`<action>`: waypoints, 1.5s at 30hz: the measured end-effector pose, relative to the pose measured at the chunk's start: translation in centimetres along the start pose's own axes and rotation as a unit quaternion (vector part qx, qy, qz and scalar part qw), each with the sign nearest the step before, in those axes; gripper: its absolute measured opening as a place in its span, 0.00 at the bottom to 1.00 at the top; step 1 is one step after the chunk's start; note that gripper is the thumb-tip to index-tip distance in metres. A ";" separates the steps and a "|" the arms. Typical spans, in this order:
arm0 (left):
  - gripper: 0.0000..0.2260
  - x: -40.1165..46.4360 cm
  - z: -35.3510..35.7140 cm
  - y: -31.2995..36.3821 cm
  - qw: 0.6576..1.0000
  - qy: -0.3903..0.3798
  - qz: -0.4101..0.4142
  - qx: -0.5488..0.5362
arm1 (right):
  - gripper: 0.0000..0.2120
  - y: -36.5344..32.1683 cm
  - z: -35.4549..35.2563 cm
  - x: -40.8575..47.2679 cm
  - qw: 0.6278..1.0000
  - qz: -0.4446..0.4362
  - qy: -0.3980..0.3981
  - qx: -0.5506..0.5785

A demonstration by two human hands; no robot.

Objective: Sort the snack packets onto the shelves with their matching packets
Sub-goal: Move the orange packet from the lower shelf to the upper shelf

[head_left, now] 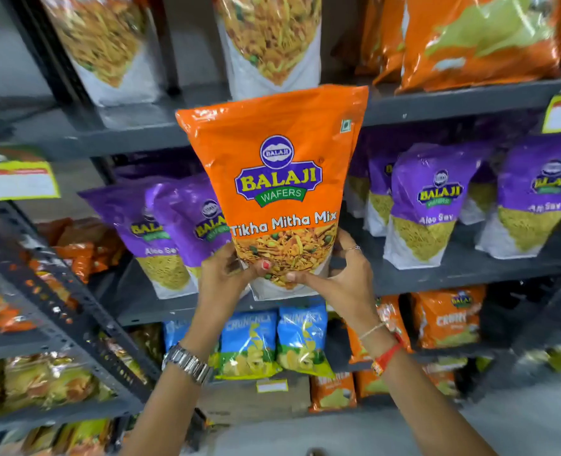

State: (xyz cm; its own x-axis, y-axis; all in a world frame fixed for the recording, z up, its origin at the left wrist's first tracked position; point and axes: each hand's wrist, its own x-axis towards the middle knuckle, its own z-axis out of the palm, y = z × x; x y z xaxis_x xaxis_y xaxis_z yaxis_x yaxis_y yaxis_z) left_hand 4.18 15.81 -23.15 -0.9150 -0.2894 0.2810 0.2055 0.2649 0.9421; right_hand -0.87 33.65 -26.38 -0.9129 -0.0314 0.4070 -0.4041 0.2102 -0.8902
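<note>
Glossy orange plastic pouch (280, 179), front: "BALAJI" in a round blue badge, "BALAJI WAFERS" crest, "Tikha Mitha Mix".
Purple-topped plastic pouches (428, 205) on the grey metal shelf (469, 268): "BALAJI WAFERS", "Aloo Sev".
Blue plastic packets (251, 340), lower shelf: "CRUNCHEX".
Yellow-bordered shelf tags (16, 181): print unreadable.

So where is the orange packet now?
In the head view, centre: the orange packet is held upright by both hands, in front of the purple packets on the middle shelf.

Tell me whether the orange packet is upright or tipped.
Upright. The orange packet has its sealed top edge uppermost and its print reads level, with both hands, left and right, gripping its bottom.
</note>
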 end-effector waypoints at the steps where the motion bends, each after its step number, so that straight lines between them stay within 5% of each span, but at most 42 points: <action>1: 0.15 -0.3 -0.7 1.5 1.000 0.013 0.016 0.003 | 0.39 -1.8 -0.1 0.1 1.000 -0.024 0.006 -0.004; 12: 0.11 1.8 -7.6 14.5 0.971 0.149 0.186 -0.002 | 0.39 -17.0 2.4 5.2 0.985 -0.164 0.025 0.044; 21: 0.11 8.8 -13.1 18.9 0.942 0.261 0.189 0.095 | 0.33 -24.0 7.7 13.1 0.984 -0.175 -0.011 0.028; 31: 0.05 15.8 -17.9 17.7 0.951 0.273 0.118 0.090 | 0.37 -25.7 14.5 18.5 0.983 -0.169 -0.074 0.000; 45: 0.10 16.7 -20.1 14.0 0.965 0.209 0.094 0.130 | 0.40 -23.6 18.3 18.3 0.983 -0.144 -0.099 -0.051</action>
State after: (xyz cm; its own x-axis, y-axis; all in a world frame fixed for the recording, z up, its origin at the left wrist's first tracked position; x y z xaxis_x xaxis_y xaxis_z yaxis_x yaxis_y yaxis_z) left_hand -1.27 -3.78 -1.63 -0.6382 -0.5451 0.5437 0.2113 0.5550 0.8045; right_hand -9.06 10.24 -1.69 -0.7585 -0.2913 0.5829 -0.6493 0.2617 -0.7141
